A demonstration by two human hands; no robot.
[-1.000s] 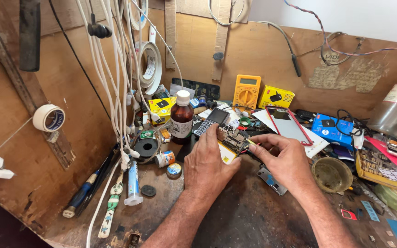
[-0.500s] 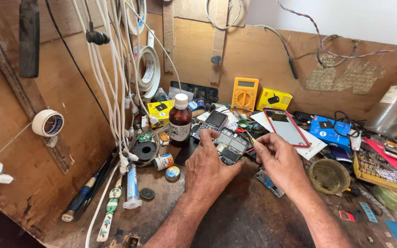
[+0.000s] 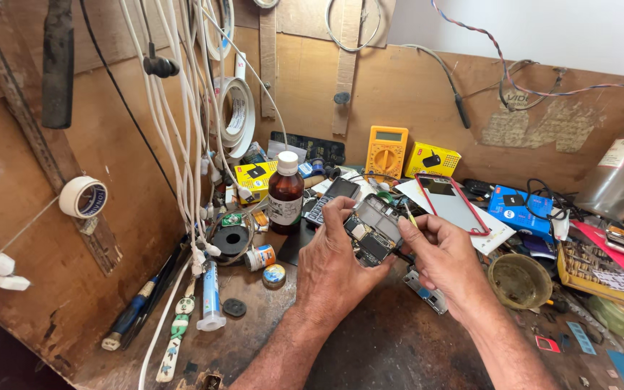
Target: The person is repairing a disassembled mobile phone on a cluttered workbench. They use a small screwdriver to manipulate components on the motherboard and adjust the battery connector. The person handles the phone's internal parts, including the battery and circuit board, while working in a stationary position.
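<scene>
Crowding opened phone (image 3: 372, 232): brown bottle (image 3: 284, 193), multimeter (image 3: 386, 152)

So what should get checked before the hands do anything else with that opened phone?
1. Left hand grips the opened phone firmly: ok, fingers wrap its left edge.
2. Right hand holds its thin tool: ok, pinched between the fingertips.
3. Tool tip sits on the right spot of the board: cannot tell, too small.
4. Brown bottle is capped and upright: ok, though it stands close beside the left hand.
5. Phone is lifted off the bench: ok.
6. Loose part beside the right wrist is out of the way: not ok, it lies right beside it.
</scene>
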